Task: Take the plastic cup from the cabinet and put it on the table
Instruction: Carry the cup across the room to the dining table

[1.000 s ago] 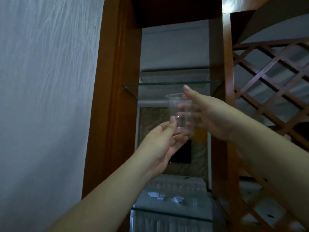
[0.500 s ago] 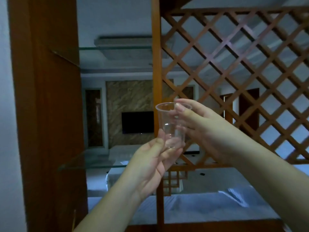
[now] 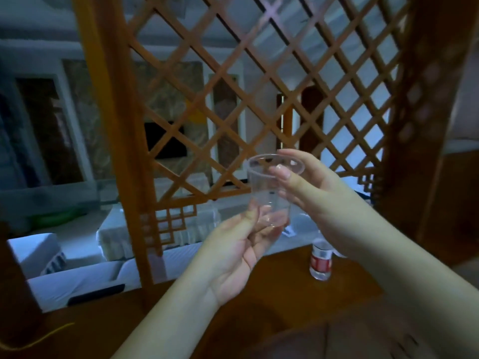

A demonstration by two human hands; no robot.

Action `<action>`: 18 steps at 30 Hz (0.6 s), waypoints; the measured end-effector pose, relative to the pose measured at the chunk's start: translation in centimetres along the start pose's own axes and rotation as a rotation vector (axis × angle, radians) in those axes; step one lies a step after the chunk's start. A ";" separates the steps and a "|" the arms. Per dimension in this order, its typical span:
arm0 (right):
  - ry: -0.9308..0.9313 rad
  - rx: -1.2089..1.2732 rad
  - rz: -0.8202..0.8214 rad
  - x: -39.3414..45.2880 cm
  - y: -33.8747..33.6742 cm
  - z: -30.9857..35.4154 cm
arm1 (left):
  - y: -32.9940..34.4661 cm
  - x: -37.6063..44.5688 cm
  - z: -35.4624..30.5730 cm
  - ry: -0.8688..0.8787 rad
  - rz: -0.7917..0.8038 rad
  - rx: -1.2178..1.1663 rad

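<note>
A clear plastic cup (image 3: 264, 189) is held upright in the air at the centre of the view, in front of a wooden lattice screen. My left hand (image 3: 237, 252) cradles its base from below, thumb against the near wall. My right hand (image 3: 315, 189) grips the rim and right side, thumb over the lip. Below the cup lies the dark brown wooden table (image 3: 298, 304).
A small clear bottle with a red label (image 3: 321, 263) stands on the table just below my right wrist. The orange wooden lattice screen (image 3: 233, 94) and its post (image 3: 124, 141) rise behind the table. A yellow cord (image 3: 39, 339) lies at lower left.
The view has swung right and down, away from the cabinet's glass shelves. Both hands have carried the cup along; the table and bottle have come into sight beneath it.
</note>
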State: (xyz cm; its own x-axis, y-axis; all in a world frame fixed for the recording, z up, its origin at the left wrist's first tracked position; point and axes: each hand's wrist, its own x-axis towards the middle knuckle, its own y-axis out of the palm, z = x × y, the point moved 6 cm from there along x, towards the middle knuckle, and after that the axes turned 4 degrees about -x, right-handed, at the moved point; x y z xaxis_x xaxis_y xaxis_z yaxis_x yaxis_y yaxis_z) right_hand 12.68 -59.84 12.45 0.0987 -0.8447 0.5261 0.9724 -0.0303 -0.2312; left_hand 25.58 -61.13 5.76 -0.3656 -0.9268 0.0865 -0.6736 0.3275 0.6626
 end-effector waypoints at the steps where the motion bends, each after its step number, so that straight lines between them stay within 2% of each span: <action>1: 0.007 -0.019 -0.012 -0.6 -0.8 -0.4 | 0.3 0.2 1.0 -0.030 0.010 -0.010; 10: 0.143 -0.118 -0.220 -5.9 -7.4 -4.8 | 2.5 3.8 9.7 -0.324 0.114 -0.047; 18: 0.260 -0.289 -0.440 -11.9 -12.6 -5.3 | 6.6 5.3 16.7 -0.536 0.367 -0.033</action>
State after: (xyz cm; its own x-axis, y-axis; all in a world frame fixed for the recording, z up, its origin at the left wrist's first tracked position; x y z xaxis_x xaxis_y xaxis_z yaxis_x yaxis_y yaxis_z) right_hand -1.90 -52.24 4.76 -0.3922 -0.8218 0.4133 0.8096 -0.5217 -0.2689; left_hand 8.48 -60.85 -1.80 -0.8437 -0.5328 -0.0660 -0.4270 0.5916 0.6839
